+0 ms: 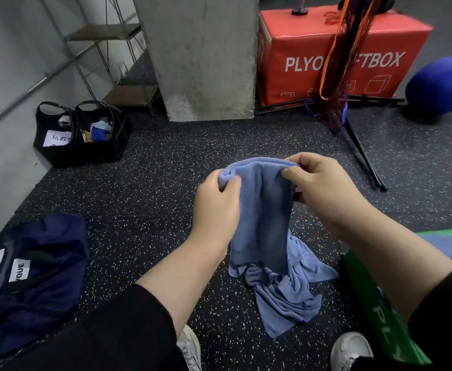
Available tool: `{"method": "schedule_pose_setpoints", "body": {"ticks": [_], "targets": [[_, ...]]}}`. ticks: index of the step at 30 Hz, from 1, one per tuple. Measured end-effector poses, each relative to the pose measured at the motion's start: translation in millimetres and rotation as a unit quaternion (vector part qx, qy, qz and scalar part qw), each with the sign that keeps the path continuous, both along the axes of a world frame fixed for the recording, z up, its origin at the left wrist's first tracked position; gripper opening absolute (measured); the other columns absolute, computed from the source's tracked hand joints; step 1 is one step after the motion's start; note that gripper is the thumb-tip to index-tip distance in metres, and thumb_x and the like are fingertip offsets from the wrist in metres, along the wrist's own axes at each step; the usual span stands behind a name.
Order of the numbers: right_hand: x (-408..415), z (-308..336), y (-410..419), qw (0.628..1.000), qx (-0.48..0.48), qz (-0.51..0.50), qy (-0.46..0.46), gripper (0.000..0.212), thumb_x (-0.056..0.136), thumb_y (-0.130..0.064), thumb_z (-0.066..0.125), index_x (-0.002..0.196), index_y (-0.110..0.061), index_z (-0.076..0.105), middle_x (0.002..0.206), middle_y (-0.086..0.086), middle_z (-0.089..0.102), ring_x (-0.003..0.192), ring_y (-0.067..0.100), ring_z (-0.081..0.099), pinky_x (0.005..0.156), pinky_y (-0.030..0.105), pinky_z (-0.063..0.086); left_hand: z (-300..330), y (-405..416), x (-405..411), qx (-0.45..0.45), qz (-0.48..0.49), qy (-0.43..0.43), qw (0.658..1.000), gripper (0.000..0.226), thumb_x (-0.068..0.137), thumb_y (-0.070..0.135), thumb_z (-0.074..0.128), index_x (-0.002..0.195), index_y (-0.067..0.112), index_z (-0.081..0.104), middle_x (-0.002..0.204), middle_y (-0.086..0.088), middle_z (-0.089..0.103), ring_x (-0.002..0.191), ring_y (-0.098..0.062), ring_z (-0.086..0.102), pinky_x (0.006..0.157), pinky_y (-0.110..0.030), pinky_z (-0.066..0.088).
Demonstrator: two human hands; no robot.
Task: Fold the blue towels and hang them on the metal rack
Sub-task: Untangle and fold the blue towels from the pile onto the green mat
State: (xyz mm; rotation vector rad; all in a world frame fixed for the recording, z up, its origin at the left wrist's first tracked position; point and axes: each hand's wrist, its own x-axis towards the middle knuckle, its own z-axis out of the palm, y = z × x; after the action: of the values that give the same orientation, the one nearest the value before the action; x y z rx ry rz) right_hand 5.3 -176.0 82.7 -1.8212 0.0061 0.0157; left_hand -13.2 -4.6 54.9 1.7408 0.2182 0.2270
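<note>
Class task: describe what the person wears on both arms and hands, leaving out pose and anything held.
Both forearms are bare from wrist to near the elbow. Each arm has a plain black sleeve pushed up: left sleeve, right sleeve. The left hand and right hand show no gloves, rings, watch or bands.

My towel is plain blue; the floor black with white speckles; the box red, lettered white.

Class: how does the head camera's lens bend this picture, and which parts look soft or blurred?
Head view: the wide lens bows straight lines near the edges, such as the pipe and rack; both hands and the towel are fairly sharp; the red box lettering looks slightly soft; lighting is even, without glare.
</note>
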Motion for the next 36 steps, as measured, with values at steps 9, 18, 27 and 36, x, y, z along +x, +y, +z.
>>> {"method": "schedule_pose_setpoints", "body": {"ticks": [9, 18, 27, 36], "targets": [[6.2, 2.5, -12.6, 0.977, -0.199, 0.003, -0.071, 0.01, 0.094, -0.03, 0.066, 0.091, -0.021, 0.071, 0.076, -0.007, 0.069, 0.069, 0.009, 0.061, 0.066, 0.033, 0.049, 1.4, 12.3, 5.2, 0.082, 0.004, -0.031, 0.996, 0.041, 0.099, 0.028, 0.063, 0.076, -0.004, 0.052, 0.062, 0.0, 0.042, 0.06, -0.014, 0.033, 0.057, -0.035, 0.031], [2.0, -2.7, -2.1, 0.968, -0.234, 0.063, -0.059, 0.025, 0.083, -0.036, 0.079, 0.101, -0.032, 0.062, 0.088, -0.011, 0.063, 0.08, 0.005, 0.06, 0.068, 0.015, 0.043, 7.7, 10.8, 4.9, 0.149, -0.061, -0.07, 0.984, 0.041, 0.1, 0.025, 0.062, 0.066, 0.014, 0.041, 0.059, 0.008, 0.038, 0.057, -0.011, 0.031, 0.053, -0.029, 0.028], [2.5, 3.9, -5.1, 0.954, -0.292, 0.014, -0.065, 0.047, 0.086, -0.048, 0.072, 0.063, -0.013, 0.05, 0.052, -0.005, 0.038, 0.05, 0.013, 0.035, 0.043, 0.024, 0.025, 10.7, 27.6, 7.1, 0.21, -0.057, -0.055, 0.974, 0.051, 0.098, 0.036, 0.063, 0.061, 0.013, 0.036, 0.054, 0.008, 0.032, 0.054, -0.012, 0.026, 0.052, -0.034, 0.023], [-1.7, -2.3, 5.9, 0.945, -0.325, 0.01, -0.037, 0.042, 0.091, -0.045, 0.065, 0.07, -0.008, 0.061, 0.056, 0.006, 0.06, 0.057, 0.027, 0.059, 0.052, 0.032, 0.039, 1.6, 5.4, -0.1, 0.222, -0.079, 0.021, 0.972, 0.053, 0.078, 0.049, 0.067, 0.068, 0.008, 0.034, 0.065, -0.019, 0.049, 0.055, -0.031, 0.054, 0.055, -0.047, 0.054]]}}
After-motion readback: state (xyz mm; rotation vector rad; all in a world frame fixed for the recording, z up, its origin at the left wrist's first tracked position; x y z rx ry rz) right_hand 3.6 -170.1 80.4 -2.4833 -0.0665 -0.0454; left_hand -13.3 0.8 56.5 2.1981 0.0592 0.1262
